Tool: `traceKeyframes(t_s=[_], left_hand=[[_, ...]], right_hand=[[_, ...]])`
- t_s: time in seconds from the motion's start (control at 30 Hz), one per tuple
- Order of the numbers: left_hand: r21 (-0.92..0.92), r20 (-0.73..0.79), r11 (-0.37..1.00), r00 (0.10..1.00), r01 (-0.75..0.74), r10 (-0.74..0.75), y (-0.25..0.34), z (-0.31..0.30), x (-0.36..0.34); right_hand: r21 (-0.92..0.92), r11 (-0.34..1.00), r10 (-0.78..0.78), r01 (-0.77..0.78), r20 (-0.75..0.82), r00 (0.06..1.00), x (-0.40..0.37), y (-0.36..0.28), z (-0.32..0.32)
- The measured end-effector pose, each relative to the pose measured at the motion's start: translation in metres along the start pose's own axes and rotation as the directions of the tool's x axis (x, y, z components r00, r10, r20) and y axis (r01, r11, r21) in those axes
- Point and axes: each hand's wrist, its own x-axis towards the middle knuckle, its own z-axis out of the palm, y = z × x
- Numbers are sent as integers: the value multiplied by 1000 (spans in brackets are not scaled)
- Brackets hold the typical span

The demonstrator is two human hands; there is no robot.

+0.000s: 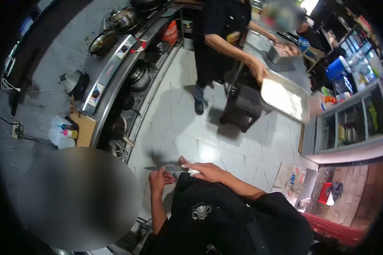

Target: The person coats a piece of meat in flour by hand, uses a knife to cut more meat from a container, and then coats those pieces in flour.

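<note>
Right hand [208, 172]'s closed around something small and white [193, 172], cloth or handle, can't tell. Long thin grey metal blade [175, 168] reaches the loosely curled left hand [159, 180], above the white tiled floor [157, 138]; can't tell if left's gripping.

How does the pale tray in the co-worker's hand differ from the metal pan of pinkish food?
The pale tray looks broader and shallower than the metal pan. The co-worker's hand holds the tray, while the pan rests on the counter. Pinkish pieces fill the pan; none show in the tray. Both look roughly rectangular.
</note>
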Motion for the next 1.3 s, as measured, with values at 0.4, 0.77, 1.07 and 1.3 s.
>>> traceKeyframes(t_s=[0.4, 0.77, 1.07, 1.3], left_hand=[[211, 290, 919, 877, 332, -383, 94, 13, 371], [343, 244, 907, 909, 244, -337, 310, 80, 487], [313, 243, 901, 891, 301, -383, 349, 103, 738], [108, 190, 923, 904, 368, -383, 401, 177, 893]], right_hand=[[-105, 866, 486, -490, -61, 872, 208, 62, -82], [237, 779, 626, -580, -245, 740, 367, 124, -167], [475, 580, 814, -662, -362, 454, 504, 169, -264], [550, 525, 840, -649, -459, 290, 568, 186, -386]])
